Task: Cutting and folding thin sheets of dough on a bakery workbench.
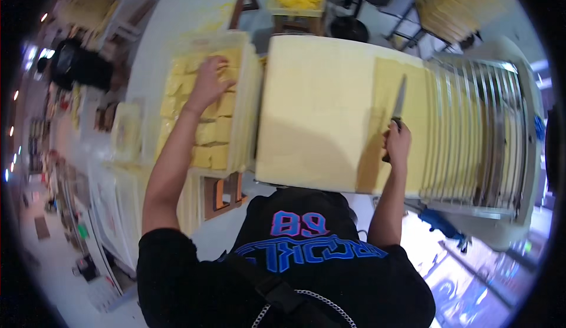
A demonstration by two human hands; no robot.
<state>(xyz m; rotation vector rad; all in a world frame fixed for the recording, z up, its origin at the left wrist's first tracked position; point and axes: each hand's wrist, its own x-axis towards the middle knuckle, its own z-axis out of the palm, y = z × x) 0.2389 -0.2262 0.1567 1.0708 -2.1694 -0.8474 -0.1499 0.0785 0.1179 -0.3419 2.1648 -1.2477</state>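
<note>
My right hand (pixel 397 143) is closed round the dark handle of a knife (pixel 401 99). Its blade points away from me, above a flat yellow sheet (pixel 418 104) on a broad cream-coloured work surface (pixel 315 110). To the left stands a long, translucent plastic bin (pixel 243 133) packed with yellow blocks (pixel 206 132). My left hand (pixel 212 83) reaches over the blocks towards the bin's far part, thumb and fingers apart. It is at or just above the blocks; whether it touches one I cannot tell.
A metal rack of parallel bars (pixel 466 133) spans the right end of the work surface. Beyond it, a tub (pixel 298 11) of yellow pieces sits on a stool. A white table (pixel 177 10) runs along the far left. Someone in dark clothing (pixel 79 64) is farther left.
</note>
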